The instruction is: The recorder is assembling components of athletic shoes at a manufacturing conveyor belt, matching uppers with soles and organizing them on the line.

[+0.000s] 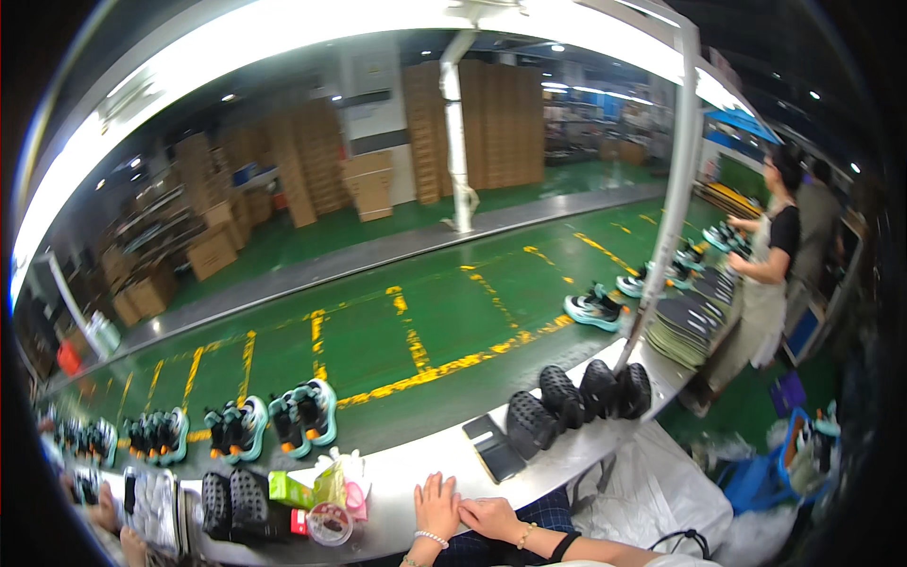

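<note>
My left hand [436, 508] lies on the near edge of the metal worktable [397, 482], its fingers stretched out and a beaded bracelet at the wrist. Against it rests my right hand [489, 518], with loosely bent fingers pointing left; nothing shows in either hand. A dark flat case with a lighter panel [493, 448] lies just beyond my right hand. Several black pieces with dimpled surfaces [533, 423] stand in a row to its right. Left of my hands are a clear plastic cup [330, 524], a green box [290, 489] and a small red box [299, 522].
Black-and-mint sneakers [304, 418] stand along the green, yellow-marked conveyor [435, 331]. A white post [669, 189] rises at right. Beyond it a person in an apron [770, 246] stands near stacked dark flat pieces [682, 331]. Another worker's hand [102, 510] is at far left.
</note>
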A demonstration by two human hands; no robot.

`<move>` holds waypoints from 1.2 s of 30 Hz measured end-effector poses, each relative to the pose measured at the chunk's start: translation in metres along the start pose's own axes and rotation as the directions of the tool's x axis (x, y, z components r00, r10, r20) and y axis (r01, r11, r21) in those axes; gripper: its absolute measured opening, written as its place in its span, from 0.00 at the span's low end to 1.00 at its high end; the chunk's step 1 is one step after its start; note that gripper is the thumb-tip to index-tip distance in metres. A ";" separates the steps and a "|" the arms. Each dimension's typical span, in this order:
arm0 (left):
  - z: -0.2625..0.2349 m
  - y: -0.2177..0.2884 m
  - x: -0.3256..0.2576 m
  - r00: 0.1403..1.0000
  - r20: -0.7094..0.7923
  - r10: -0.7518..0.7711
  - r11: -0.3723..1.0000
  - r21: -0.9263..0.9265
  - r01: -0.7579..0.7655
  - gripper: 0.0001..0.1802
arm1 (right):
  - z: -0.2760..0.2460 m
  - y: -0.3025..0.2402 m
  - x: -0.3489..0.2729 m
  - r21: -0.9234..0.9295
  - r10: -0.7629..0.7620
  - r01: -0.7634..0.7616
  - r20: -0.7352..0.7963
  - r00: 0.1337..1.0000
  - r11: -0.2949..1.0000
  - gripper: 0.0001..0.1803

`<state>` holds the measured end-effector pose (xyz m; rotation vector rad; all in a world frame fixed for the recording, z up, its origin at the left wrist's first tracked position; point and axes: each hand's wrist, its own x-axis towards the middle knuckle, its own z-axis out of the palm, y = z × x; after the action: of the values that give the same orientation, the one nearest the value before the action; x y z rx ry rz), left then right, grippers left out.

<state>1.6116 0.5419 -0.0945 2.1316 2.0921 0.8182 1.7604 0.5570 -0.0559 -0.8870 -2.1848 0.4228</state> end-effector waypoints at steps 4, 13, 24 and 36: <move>0.003 0.003 0.001 1.000 0.004 0.000 0.998 -0.059 0.000 0.21 | 0.000 0.012 -0.005 -0.030 -0.015 0.015 0.003 1.000 0.999 0.09; 0.005 0.013 0.009 0.999 0.005 0.035 0.998 -0.049 -0.035 0.22 | 0.003 0.028 -0.015 -0.023 -0.031 0.030 -0.019 0.999 0.999 0.10; 0.012 0.015 0.010 0.987 0.076 0.143 0.990 0.007 -0.144 0.24 | -0.008 0.031 -0.015 -0.046 -0.035 0.035 -0.007 0.999 0.998 0.09; -0.012 0.044 0.019 0.990 0.071 0.124 0.992 -0.014 -0.123 0.22 | -0.009 0.039 -0.014 -0.029 -0.059 0.057 -0.043 0.997 0.998 0.08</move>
<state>1.6460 0.5517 -0.0607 2.2694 1.9350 0.7489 1.7924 0.5750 -0.0773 -0.8378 -2.1747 0.3427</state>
